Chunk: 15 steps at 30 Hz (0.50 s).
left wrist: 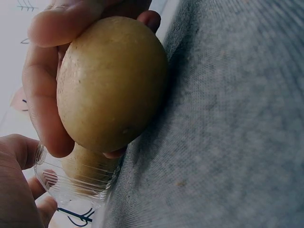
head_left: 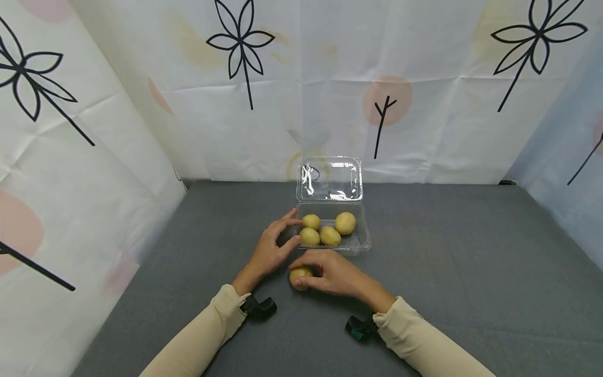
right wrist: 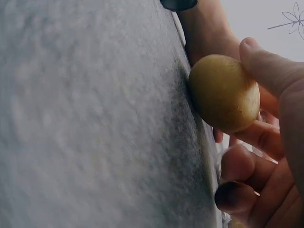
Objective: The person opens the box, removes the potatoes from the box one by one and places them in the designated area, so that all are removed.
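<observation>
My right hand [head_left: 332, 273] holds a yellow potato [head_left: 300, 277] between thumb and fingers, in front of the clear plastic clamshell box [head_left: 366, 230]. In the right wrist view the potato [right wrist: 223, 92] is at the grey cloth; whether it touches I cannot tell. My left hand [head_left: 270, 248] reaches to the box's left side, its fairly straight fingers and thumb touching the rim. Several potatoes [head_left: 331, 236] lie inside the base. The left wrist view shows the held potato [left wrist: 114, 83] large, with the box [left wrist: 52, 175] behind it.
The box's transparent lid [head_left: 330, 178] stands raised at the back, near the patterned cloth wall [head_left: 424, 131]. A grey cloth [head_left: 452, 272] covers the table. Dark wrist devices [head_left: 259, 308] sit under both sleeves.
</observation>
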Motion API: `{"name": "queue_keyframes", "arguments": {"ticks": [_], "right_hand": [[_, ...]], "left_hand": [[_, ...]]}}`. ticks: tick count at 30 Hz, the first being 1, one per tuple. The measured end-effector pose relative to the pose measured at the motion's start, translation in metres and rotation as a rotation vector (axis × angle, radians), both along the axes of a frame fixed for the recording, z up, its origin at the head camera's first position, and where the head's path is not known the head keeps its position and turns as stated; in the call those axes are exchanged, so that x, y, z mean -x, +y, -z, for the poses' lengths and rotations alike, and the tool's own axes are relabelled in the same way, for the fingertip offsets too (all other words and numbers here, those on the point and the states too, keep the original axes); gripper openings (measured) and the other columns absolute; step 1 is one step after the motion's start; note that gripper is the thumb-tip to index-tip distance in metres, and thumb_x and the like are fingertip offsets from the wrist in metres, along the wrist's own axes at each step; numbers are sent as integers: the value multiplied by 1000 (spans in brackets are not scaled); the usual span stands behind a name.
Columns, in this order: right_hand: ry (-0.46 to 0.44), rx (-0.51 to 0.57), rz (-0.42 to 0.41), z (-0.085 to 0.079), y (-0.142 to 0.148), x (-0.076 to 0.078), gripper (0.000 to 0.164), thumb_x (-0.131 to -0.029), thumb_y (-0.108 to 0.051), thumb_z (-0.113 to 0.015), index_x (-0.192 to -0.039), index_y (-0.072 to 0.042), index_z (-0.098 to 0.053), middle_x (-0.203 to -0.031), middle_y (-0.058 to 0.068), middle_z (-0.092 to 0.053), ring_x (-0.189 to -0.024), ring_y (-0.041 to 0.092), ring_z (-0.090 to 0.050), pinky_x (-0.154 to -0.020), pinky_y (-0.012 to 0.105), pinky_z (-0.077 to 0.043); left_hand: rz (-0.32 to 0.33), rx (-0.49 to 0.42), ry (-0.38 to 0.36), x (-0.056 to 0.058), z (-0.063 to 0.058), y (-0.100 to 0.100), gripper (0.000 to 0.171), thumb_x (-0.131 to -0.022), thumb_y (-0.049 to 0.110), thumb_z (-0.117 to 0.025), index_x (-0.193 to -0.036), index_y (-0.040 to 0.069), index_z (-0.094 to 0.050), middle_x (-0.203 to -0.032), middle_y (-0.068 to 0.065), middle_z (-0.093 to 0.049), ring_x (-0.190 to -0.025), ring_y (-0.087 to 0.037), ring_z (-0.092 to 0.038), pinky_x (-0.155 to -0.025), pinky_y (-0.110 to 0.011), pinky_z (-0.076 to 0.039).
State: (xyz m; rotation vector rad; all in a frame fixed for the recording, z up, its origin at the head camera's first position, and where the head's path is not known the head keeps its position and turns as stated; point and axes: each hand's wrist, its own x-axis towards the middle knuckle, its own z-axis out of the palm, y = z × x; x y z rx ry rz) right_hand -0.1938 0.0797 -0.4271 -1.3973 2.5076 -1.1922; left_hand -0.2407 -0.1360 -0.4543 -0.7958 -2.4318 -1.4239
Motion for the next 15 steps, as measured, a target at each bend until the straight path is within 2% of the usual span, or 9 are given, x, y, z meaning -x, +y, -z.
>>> {"name": "queue_keyframes", "arguments": {"ticks": [8,15], "right_hand": [[-65,-54,-30,-5,6,2,43,-90,-31,-80,-128,-14,-70,-113,-4,-72,-69,8,-55,-61,17,-45],[-75,-81,-53,-8,9,3,44,-90,-30,-80,-130,-13,-69,-114,-2,-71,-69,9,-55,-61,18,-46]], "left_hand": [[1,-4,-23,-1,1,-1,37,-98,22,-66,-135,16,-65,-162,-5,-42,-150,-32,-38,-118,-64,-27],[32,-2,-55,1,1,-3,40,-100,20,-65,-139,16,-62,-165,-5,-37,-152,-34,-33,-119,-68,-22]]}}
